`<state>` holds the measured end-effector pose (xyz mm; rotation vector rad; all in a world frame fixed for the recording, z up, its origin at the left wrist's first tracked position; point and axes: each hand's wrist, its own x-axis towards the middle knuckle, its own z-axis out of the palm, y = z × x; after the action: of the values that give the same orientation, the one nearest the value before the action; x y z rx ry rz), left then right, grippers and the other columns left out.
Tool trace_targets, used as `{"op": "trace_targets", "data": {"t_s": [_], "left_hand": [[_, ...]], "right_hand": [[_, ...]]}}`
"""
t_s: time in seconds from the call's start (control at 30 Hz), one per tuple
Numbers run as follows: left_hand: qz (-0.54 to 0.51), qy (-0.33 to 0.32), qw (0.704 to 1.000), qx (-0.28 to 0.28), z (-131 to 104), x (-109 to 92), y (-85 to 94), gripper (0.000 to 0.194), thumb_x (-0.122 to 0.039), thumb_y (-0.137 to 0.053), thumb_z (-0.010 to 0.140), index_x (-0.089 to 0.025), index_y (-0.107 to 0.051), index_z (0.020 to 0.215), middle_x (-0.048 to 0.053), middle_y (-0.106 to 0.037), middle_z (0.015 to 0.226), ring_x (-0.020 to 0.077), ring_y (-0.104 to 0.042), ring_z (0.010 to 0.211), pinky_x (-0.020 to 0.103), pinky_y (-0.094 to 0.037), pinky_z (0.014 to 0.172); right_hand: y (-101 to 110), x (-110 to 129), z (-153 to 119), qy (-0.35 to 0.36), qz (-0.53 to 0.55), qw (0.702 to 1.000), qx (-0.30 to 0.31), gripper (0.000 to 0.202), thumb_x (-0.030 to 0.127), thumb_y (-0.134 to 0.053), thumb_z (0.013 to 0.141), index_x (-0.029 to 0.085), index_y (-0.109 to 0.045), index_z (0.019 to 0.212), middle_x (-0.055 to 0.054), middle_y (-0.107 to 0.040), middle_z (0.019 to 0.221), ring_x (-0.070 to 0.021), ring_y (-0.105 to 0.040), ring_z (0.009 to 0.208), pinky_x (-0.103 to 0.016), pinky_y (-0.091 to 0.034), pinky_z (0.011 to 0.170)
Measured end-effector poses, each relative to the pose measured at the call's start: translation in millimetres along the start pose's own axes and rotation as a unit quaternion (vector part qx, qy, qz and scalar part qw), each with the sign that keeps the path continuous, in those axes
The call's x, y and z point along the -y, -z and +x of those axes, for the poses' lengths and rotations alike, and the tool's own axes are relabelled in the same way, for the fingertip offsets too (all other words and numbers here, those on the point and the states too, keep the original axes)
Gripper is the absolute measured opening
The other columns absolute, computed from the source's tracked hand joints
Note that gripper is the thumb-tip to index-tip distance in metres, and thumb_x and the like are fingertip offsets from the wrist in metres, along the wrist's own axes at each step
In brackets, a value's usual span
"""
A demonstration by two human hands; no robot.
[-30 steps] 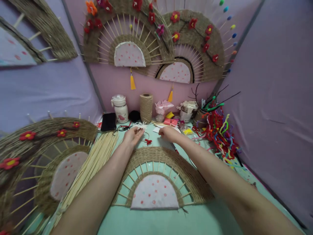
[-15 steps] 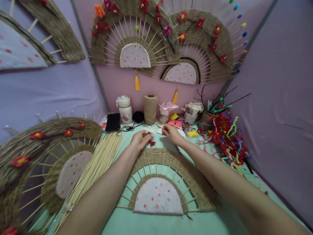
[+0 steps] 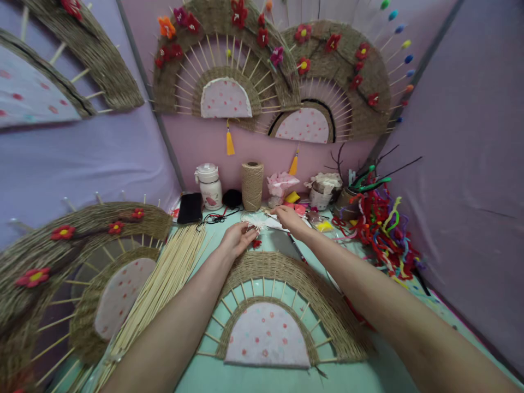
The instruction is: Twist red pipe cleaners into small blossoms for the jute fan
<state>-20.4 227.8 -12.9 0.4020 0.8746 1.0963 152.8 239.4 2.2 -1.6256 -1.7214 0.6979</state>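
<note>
Holding a white tuft (image 3: 255, 221) in lightly curled fingertips, the left hand (image 3: 236, 238) is near the right hand (image 3: 289, 219), whose fingertips bunch close together; whether they pinch anything, I cannot tell. Both are over a pale green table (image 3: 245, 381), beyond a woven fan (image 3: 266, 264), before a pink wall (image 3: 262, 150). The tuft's strands splay, its long axis unclear; the fan's runs sideways, arch pointing away.

Bare hands reach past a woven fan (image 3: 268, 333) lying on a crowded bench (image 3: 237, 382).
The left hand (image 3: 238, 240) holds a white tuft (image 3: 257, 220) at its fingertips, near a red flower (image 3: 256, 243); the right hand (image 3: 289, 220), fingers bent, is just beside it, any hold too small to tell. Pale sticks (image 3: 167, 278) lie at left; twine (image 3: 252, 186) stands beyond, between a bottle (image 3: 210, 188) and pink wrap (image 3: 281, 184).
</note>
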Motion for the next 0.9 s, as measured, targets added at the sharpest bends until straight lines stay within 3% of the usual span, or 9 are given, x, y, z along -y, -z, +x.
{"op": "trace_targets", "data": {"t_s": [0.23,0.4,0.57,0.67,0.77,0.9], "left_hand": [[-0.016,-0.005,1.0,-0.011,2,0,0.9,0.012,-0.001,-0.047,0.076,-0.013,-0.051,0.078,0.009,-0.061,0.074,0.0172,-0.065,0.068,0.028,-0.056,0.063],[-0.021,-0.007,0.999,-0.028,4,1,3.0,0.012,-0.001,-0.046,0.077,-0.012,-0.05,0.078,0.009,-0.061,0.075,0.0181,-0.065,0.07,0.03,-0.056,0.063],[-0.031,-0.013,0.998,-0.048,7,3,4.9,0.011,-0.002,-0.045,0.079,-0.012,-0.048,0.076,0.01,-0.06,0.076,0.0193,-0.065,0.071,0.031,-0.056,0.063],[-0.037,-0.013,0.998,-0.044,7,4,5.0,0.01,-0.002,-0.046,0.079,-0.012,-0.049,0.076,0.011,-0.06,0.077,0.019,-0.065,0.071,0.03,-0.056,0.062],[-0.041,-0.014,0.998,-0.042,5,3,3.7,0.01,-0.002,-0.047,0.079,-0.012,-0.05,0.077,0.01,-0.06,0.077,0.0183,-0.065,0.072,0.03,-0.056,0.063],[-0.04,-0.017,0.998,-0.043,2,2,0.8,0.012,-0.002,-0.045,0.08,-0.012,-0.049,0.078,0.009,-0.06,0.074,0.0166,-0.065,0.07,0.028,-0.056,0.063]], "right_hand": [[-1,-1,-18,0.01,0.013,0.999,0.042,0.026,0.039,-0.058,0.067,0.013,-0.063,0.065,0.001,-0.055,0.058,-0.011,-0.044,0.056,-0.022,-0.03,0.052],[1,-9,-16,0.003,0.023,1.0,0.002,0.018,0.031,-0.058,0.066,0.014,-0.061,0.059,0.001,-0.054,0.056,-0.0106,-0.044,0.055,-0.023,-0.031,0.054],[12,-19,-17,-0.026,0.036,0.999,-0.022,0.021,0.034,-0.059,0.066,0.015,-0.058,0.056,0.002,-0.048,0.051,-0.0095,-0.04,0.052,-0.022,-0.029,0.05],[12,-16,-22,-0.08,0.128,0.988,-0.006,0.023,0.038,-0.059,0.066,0.015,-0.058,0.062,0.005,-0.04,0.047,-0.0073,-0.032,0.045,-0.022,-0.023,0.044],[4,-8,-28,-0.139,0.256,0.956,0.039,0.025,0.039,-0.064,0.062,0.015,-0.058,0.065,0.008,-0.035,0.045,-0.0056,-0.025,0.041,-0.021,-0.016,0.039],[-11,1,-32,-0.149,0.265,0.951,0.053,0.025,0.037,-0.068,0.06,0.014,-0.06,0.065,0.007,-0.041,0.046,-0.0044,-0.026,0.039,-0.021,-0.015,0.039]]}}
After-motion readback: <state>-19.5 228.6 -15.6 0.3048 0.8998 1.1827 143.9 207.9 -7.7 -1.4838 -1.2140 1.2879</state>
